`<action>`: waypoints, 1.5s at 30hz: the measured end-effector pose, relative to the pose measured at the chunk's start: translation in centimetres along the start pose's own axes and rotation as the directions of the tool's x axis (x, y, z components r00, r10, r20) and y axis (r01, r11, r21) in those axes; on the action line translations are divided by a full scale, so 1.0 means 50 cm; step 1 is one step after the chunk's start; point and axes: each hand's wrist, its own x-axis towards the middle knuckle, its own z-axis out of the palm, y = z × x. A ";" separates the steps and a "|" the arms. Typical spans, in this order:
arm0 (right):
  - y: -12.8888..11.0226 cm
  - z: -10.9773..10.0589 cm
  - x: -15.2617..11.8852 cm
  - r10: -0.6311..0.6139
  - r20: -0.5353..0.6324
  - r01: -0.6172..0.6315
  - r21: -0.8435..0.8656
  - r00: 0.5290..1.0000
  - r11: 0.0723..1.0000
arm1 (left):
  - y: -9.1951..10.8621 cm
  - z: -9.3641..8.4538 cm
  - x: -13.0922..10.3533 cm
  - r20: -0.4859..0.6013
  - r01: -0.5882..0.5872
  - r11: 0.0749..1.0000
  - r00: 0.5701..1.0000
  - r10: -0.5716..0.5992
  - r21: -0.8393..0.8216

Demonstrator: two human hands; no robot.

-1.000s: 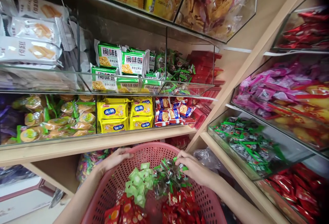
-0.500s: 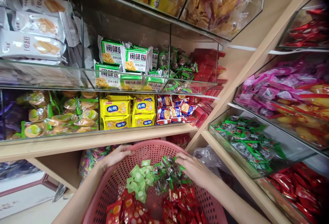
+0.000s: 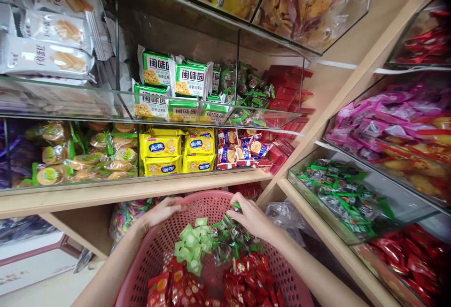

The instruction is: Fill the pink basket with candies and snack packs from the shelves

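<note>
Head view: left hand [image 3: 167, 211] curled closed over the rim of basket [image 3: 141, 260], which sits below shelf [image 3: 116, 188]. Inside: pale green packets [image 3: 193, 246], then green-ended candies [image 3: 225, 243]. Right hand [image 3: 251, 218], over the candies, nearly closed, pinching one candy [image 3: 237, 206] between thumb and fingers.

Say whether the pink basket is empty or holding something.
Holding something: light-green packets, red packets and green-and-clear wrapped pieces lie inside the pink basket.
</note>
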 end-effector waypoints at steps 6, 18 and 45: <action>0.002 0.059 0.040 0.026 0.120 -0.006 -0.161 0.992 0.987 | -0.011 -0.006 0.005 0.030 -0.043 0.999 0.999 0.042 0.029; -0.003 0.104 0.085 -0.155 0.081 0.170 -0.240 0.985 0.956 | -0.015 -0.005 0.008 0.013 -0.021 1.000 1.000 0.020 0.018; 0.002 0.124 0.071 -0.039 0.145 0.100 -0.441 0.989 0.892 | -0.016 -0.009 0.011 0.007 -0.043 0.994 0.999 0.042 0.096</action>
